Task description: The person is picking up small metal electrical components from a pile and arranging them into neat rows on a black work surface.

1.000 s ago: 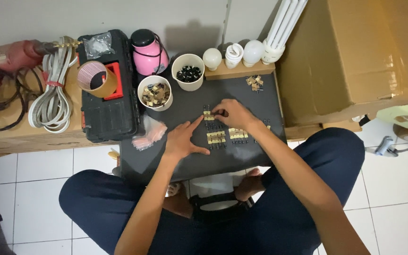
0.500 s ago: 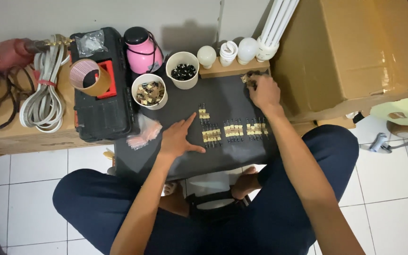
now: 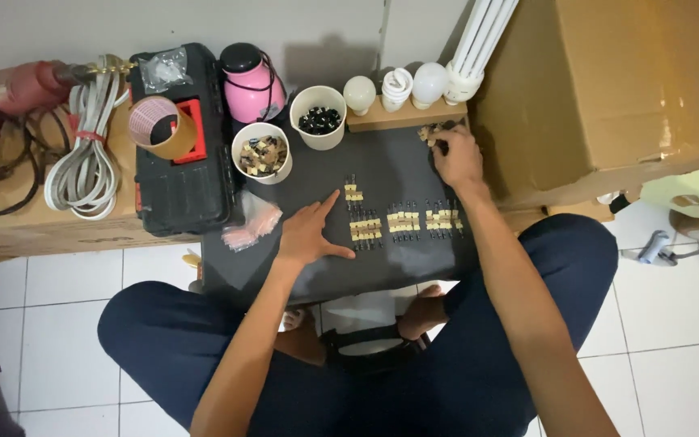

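Small tan-and-black parts [image 3: 429, 134] sit in a loose pile at the far right corner of the dark surface [image 3: 398, 166], and the right hand [image 3: 456, 158] is right on top of them, fingers [image 3: 440, 146] curled down into the pile. Can't tell whether they've actually pinched one, since the hand covers the tips. More of the same parts are lined up in neat rows [image 3: 402, 222] mid-surface, well apart from the pile. The left hand [image 3: 309, 235] lies flat just left of those rows, fingers spread open, index pointing toward the short row at the top, holding nothing.

Room-wise, the pile is squeezed in: a wooden bulb rack [image 3: 404, 115] runs along the far edge and a big cardboard box [image 3: 608, 89] stands hard against the right edge. The near half of the surface is mostly bare. On the left edge there's a black toolbox [image 3: 184, 182] and a crinkly clear bag [image 3: 251, 226].

Two white paper cups sit at the back, one with tan bits [image 3: 261, 152], one with black bits [image 3: 318, 118]. The surface looks matte, the floor is glossy white tile [image 3: 673, 324].
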